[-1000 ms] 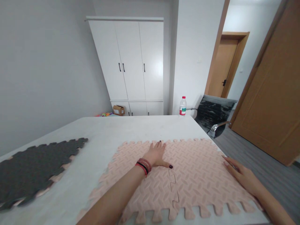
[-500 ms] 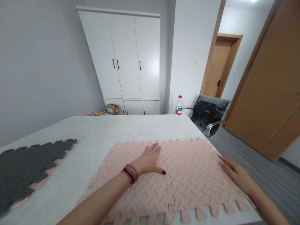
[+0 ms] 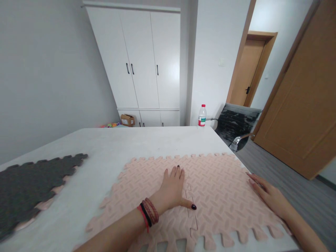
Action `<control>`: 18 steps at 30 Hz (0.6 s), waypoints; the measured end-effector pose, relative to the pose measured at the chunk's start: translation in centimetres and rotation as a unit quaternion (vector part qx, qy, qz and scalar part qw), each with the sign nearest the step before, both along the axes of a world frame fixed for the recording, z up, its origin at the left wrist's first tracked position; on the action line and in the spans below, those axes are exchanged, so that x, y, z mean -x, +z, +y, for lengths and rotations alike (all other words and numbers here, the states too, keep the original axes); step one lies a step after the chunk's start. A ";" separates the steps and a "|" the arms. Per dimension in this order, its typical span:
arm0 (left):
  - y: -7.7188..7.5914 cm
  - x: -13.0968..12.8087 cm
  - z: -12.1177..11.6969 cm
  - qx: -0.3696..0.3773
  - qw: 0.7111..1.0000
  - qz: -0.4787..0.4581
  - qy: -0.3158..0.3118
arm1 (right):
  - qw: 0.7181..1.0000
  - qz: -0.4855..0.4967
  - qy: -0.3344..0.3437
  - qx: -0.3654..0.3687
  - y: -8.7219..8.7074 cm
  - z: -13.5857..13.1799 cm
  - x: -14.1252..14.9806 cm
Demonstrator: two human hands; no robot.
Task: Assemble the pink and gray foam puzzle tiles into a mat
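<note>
Two pink foam mat tiles lie side by side on the white table, their toothed edges meeting along a seam. My left hand [image 3: 173, 189] rests flat on the left pink tile [image 3: 141, 182], fingers spread, its thumb reaching over the seam. A thin gap line shows at the seam near and below that thumb. At the right edge of the right pink tile [image 3: 223, 192], my right hand [image 3: 270, 196] lies along the table's side with fingers stretched out. Its fingertips touch the tile's edge. Neither hand grips anything.
A dark grey foam mat [image 3: 34, 185] with pink showing beneath its edge lies at the left of the white table [image 3: 110, 143]. A red-capped bottle [image 3: 202, 116] stands at the far right corner. Beyond are a black chair [image 3: 236, 122], a cardboard box [image 3: 127, 120] and a white cabinet [image 3: 139, 59].
My left hand has slid nearer to me and slightly right along the seam, still flat. My right hand stays at the right edge. The view has shifted slightly.
</note>
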State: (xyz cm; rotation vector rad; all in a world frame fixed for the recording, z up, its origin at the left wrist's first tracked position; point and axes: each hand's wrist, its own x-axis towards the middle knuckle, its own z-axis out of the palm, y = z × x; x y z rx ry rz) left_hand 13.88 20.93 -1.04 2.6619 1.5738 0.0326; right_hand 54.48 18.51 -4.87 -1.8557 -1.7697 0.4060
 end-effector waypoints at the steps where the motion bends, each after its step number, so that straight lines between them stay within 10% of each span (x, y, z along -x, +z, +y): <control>1: -0.1 0.0 -0.1 -0.010 1.000 -0.003 -0.006 | 1.000 0.001 0.003 -0.004 0.0 -0.1 0.0; 18: 1.6 1.4 -4.1 0.023 0.996 -0.036 -0.082 | 1.000 0.004 0.007 -0.003 -0.3 -0.6 -0.4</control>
